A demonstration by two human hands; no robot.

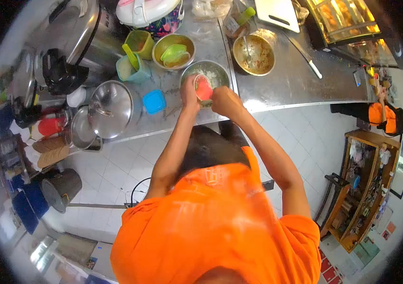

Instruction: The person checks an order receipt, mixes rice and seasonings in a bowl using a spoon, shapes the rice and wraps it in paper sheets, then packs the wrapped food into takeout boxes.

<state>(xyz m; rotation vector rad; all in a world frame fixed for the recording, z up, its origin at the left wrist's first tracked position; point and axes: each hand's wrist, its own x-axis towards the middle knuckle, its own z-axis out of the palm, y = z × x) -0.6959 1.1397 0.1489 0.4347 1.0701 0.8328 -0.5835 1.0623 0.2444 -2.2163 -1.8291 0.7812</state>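
Note:
My left hand point(189, 93) is closed around a small red cup with a pale rim point(203, 87), tilted over a steel bowl point(217, 66). Some white, crumbly or grainy food point(214, 75) shows inside that bowl. My right hand point(225, 100) forms a fist just right of the cup, at the bowl's near edge; whatever it grips is hidden by the fingers. Behind the bowl to the left, another steel bowl point(189, 44) has a light green dish point(175, 55) in it. A blue lid point(154, 102) lies flat on the steel counter left of my left hand.
On the right stand a bowl with food residue and a utensil point(253, 55), a white-handled knife point(305, 56) and a white cutting board point(277, 13). To the left are plastic containers point(133, 68), a steel lid point(110, 110) and a large pot point(76, 33). Another person point(383, 117) is at far right.

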